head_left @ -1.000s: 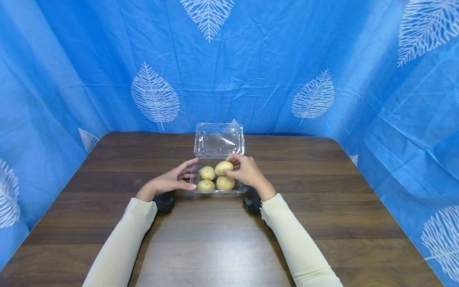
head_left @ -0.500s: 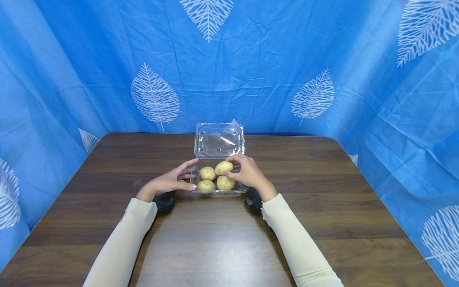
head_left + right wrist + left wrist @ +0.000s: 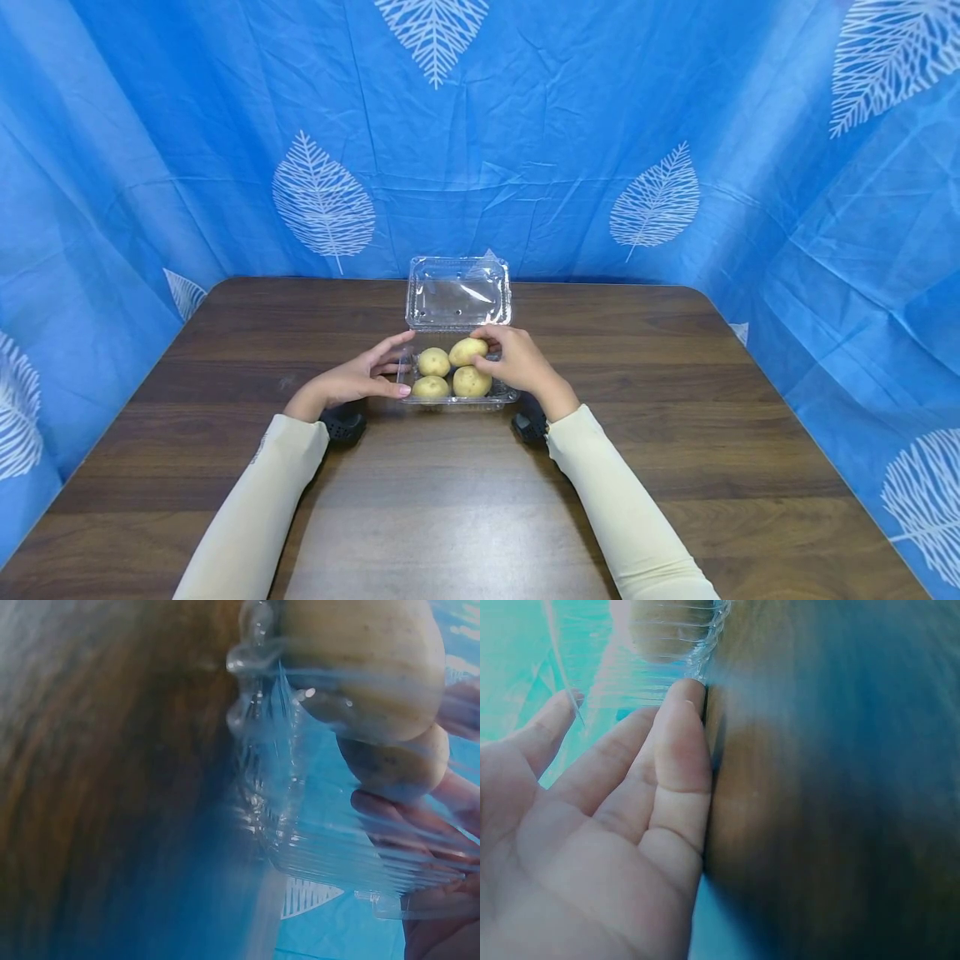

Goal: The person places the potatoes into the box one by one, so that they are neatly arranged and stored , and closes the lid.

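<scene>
A clear plastic clamshell box [image 3: 459, 401] sits on the table with its lid [image 3: 459, 292] raised at the back and several yellow potatoes inside. My right hand [image 3: 521, 360] reaches in from the right and pinches the back-right potato [image 3: 467, 351] between thumb and fingers. In the right wrist view that potato [image 3: 394, 763] shows through the box wall, behind a nearer potato [image 3: 367, 664]. My left hand [image 3: 352, 379] rests along the box's left side, thumb at the front corner and fingers spread toward the back. Its fingers [image 3: 679, 761] lie extended against the ridged plastic wall.
The dark wood-grain table [image 3: 465, 517] stretches out on all sides of the box. A blue curtain [image 3: 540, 183] with white leaf prints hangs right behind the table and along both sides. Black wrist devices sit under each wrist.
The right thumb has slid slightly lower on the back-right potato, which stays in almost the same spot. The left hand and the box have not visibly moved.
</scene>
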A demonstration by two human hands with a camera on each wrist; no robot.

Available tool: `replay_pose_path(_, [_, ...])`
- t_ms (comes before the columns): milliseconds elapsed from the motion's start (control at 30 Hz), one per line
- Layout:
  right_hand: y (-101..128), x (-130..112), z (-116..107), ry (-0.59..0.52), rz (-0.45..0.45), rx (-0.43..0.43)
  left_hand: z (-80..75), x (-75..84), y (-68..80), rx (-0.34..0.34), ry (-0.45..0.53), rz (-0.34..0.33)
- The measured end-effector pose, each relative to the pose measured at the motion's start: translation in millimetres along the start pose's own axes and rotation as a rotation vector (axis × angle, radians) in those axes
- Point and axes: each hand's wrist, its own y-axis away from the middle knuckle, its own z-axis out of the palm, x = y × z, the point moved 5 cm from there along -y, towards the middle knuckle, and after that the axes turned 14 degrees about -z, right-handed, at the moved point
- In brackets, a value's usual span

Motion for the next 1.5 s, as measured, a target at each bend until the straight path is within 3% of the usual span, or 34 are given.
replay_pose_path(733, [0.0, -1.5, 0.5, 0.077, -0.041, -0.033, 0.3, -1.0, -1.5, -0.002, -0.002, -0.01])
replay_pose_path(1500, [1.6, -1.1, -2.8, 0.015, -0.066, 0.028, 0.3, -0.7, -1.5, 0.005, 0.003, -0.027])
